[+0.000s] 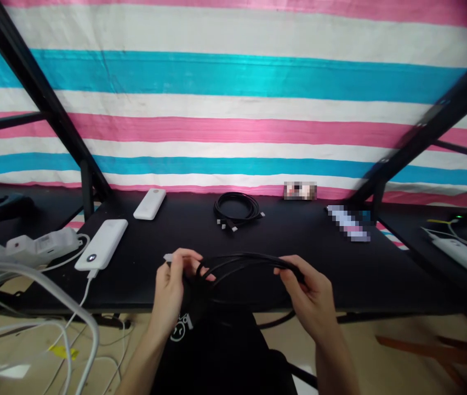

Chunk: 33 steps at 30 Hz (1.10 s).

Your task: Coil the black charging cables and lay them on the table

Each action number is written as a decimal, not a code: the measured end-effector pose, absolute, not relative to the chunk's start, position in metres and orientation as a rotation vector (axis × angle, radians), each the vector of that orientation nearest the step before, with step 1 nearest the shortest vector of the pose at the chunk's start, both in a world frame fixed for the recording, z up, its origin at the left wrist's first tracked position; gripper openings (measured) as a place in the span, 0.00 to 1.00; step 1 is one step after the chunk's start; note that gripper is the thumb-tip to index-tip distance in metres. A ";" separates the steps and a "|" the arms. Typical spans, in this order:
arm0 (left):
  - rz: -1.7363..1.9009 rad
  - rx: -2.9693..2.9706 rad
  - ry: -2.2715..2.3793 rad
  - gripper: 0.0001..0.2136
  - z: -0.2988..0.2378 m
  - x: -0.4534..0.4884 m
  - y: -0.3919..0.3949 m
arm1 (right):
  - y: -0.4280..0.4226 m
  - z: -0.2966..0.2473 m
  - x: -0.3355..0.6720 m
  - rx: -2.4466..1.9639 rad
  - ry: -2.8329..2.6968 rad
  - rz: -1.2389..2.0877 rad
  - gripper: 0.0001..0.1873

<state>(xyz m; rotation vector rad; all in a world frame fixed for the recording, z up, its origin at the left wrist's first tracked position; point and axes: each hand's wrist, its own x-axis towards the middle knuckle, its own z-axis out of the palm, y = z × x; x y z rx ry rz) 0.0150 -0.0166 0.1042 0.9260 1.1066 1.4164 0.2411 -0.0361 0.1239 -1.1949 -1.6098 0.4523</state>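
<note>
Between my two hands a looped black cable (pixel 239 256) is held above the table's front edge. My left hand (pixel 170 285) is closed around the left end of the loops, where a light-coloured connector (pixel 168 257) sticks out by the fingers. My right hand (pixel 311 293) pinches the bundled strands at the right end, thumb against fingers. A loose part of the cable hangs below the right hand. Farther back on the black table (pixel 266 238) lies a second coiled black cable (pixel 237 207), its several connector ends pointing toward me.
Two white power banks (pixel 104 245) lie at the left, the nearer one with a white cable plugged in. A white power strip (pixel 44 247) and thick white cords crowd the far left. Blurred small items (pixel 347 224) lie at the right. Black frame bars (pixel 414 131) slant on both sides.
</note>
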 end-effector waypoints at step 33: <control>1.118 0.437 0.717 0.14 0.131 0.038 -0.017 | -0.029 0.123 0.224 -0.771 -0.806 1.466 0.29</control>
